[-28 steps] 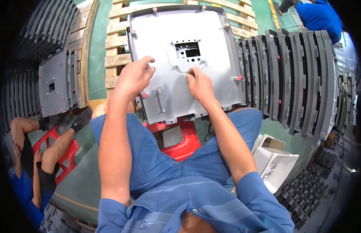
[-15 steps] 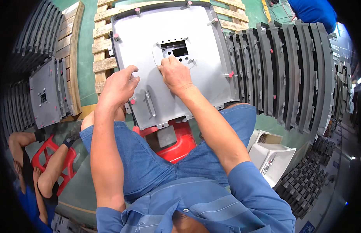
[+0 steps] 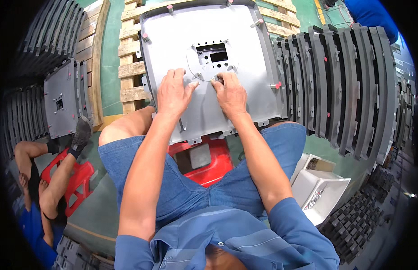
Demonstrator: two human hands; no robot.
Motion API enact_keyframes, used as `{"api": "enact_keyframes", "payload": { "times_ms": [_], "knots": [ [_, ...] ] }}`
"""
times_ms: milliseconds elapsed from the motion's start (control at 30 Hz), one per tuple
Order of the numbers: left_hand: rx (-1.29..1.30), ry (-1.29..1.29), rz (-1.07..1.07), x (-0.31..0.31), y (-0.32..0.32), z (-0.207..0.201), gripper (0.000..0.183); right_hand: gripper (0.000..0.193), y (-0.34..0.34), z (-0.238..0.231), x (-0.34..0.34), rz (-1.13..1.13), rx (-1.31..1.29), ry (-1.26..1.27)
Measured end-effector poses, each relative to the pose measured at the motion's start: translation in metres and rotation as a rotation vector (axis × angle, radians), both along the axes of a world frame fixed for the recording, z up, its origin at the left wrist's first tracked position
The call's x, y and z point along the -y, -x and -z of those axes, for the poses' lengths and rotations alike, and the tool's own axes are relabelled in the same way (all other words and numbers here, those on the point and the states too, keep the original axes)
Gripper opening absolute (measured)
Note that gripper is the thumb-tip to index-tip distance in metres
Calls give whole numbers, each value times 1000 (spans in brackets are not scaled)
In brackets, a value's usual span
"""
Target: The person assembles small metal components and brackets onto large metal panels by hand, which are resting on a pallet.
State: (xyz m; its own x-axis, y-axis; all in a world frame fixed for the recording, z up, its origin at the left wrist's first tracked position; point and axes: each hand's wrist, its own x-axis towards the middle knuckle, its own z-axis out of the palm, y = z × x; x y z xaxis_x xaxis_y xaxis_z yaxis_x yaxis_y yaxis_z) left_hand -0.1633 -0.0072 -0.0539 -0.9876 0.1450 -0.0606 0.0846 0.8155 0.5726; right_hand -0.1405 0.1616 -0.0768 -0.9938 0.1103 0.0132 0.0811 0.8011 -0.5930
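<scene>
A large grey metal panel [image 3: 245,40] rests against my knees, its far edge over a wooden pallet [image 3: 132,67]. Near its middle is a round raised plate [image 3: 212,58] with rectangular cut-outs. My left hand [image 3: 173,92] lies flat on the panel just below and left of that plate, fingers spread. My right hand [image 3: 230,92] sits beside it, fingertips pinched on a small part at the plate's lower edge; what the part is I cannot tell. Small red-tipped studs stick up along the panel's rim.
A row of similar panels [image 3: 344,81] stands on edge at the right. More stand at the left [image 3: 60,103]. I sit on a red stool [image 3: 209,162]. A white bin of small hardware [image 3: 323,191] is at my right. Another person [image 3: 42,189] sits lower left.
Both hands have come together at the round plate in the panel's middle. The left hand moved in from the panel's left side. The view shifted closer to the panel.
</scene>
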Motion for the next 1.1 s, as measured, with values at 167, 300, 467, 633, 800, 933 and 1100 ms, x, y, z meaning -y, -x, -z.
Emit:
{"api": "enact_keyframes", "payload": {
  "times_ms": [167,300,467,633,800,933,1100],
  "knots": [
    [-123,-23,-42,-13,-6,17,38,15,0,10,5,-45,-133,-125],
    [-219,13,-63,-19,-8,28,32,13,3,6,6,-60,-95,-165],
    [-292,85,-70,-30,-12,37,22,12,-13,-32,-13,-200,86,145],
    [-349,183,-49,-33,-10,41,13,16,-58,-110,-29,-1163,788,211],
    [-320,314,-26,-36,-6,33,6,20,-29,-118,-51,-869,646,238],
    [-221,99,95,-27,-19,-10,9,18,-38,-119,-57,-1093,867,232],
    [342,-117,897,-5,-76,-90,18,22,-23,-108,-90,-821,603,115]
  ]
}}
